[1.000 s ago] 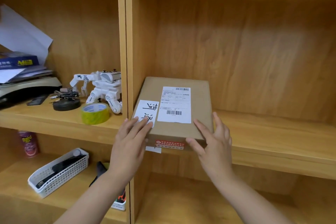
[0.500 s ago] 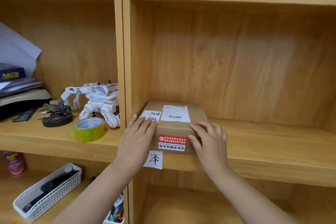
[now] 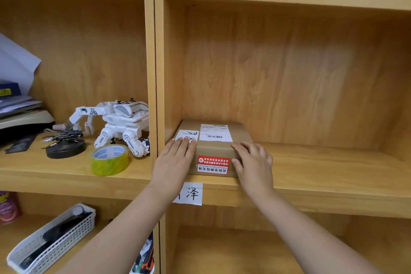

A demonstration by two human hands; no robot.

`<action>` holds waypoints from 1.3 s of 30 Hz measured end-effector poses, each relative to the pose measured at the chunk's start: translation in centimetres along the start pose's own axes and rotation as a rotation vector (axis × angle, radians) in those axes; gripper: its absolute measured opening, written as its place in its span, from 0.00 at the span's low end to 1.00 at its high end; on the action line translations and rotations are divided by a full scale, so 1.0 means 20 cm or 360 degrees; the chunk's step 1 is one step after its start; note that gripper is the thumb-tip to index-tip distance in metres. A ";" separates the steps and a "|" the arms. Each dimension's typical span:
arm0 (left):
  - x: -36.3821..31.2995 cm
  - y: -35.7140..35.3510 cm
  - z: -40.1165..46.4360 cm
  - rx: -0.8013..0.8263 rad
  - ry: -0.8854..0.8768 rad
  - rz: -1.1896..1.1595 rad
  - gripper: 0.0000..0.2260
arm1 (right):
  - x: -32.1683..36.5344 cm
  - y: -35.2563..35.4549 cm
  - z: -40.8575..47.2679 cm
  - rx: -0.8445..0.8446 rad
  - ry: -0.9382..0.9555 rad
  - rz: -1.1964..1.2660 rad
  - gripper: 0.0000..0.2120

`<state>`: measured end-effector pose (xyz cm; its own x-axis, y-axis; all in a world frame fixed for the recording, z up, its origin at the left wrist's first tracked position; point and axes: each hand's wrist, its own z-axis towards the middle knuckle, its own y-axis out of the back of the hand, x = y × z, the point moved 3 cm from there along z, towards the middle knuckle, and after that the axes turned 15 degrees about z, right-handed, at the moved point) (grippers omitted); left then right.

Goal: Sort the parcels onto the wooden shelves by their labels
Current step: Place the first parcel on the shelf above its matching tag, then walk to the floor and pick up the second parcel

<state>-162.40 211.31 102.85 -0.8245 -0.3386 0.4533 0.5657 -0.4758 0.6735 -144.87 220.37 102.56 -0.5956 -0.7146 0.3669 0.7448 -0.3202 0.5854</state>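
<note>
Head view: left hand (image 3: 175,160) and right hand (image 3: 255,165) flat against parcel (image 3: 222,140), grip open, nothing clasped.

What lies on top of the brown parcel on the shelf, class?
On the brown parcel lie a shipping label and a handwritten label. The left hand covers part of the handwritten one; the right hand hides the parcel's front right corner.

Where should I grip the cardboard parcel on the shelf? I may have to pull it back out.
Judging by its pose, take the cardboard parcel by its two short sides, from the front. It lies flat, its left side close to the shelf divider, so two hands suit it.
</note>
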 end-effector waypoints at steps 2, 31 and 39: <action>0.01 0.02 -0.01 -0.0014 -0.0009 -0.0021 0.36 | 0.01 0.01 -0.01 0.0015 0.0010 -0.0036 0.22; -0.94 0.44 -0.37 -0.0337 -0.0716 -0.1167 0.25 | -0.16 0.83 -1.09 -0.0013 -0.0698 -0.0619 0.25; -1.44 0.86 -0.59 -0.0286 -0.0972 -0.1311 0.21 | -0.28 1.36 -1.59 -0.0150 -0.0979 -0.0715 0.24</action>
<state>-128.90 203.31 94.48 -0.7940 0.5905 0.1447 -0.2229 -0.5042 0.8343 -111.68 195.92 93.38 -0.8867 -0.0371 0.4608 0.3977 -0.5695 0.7194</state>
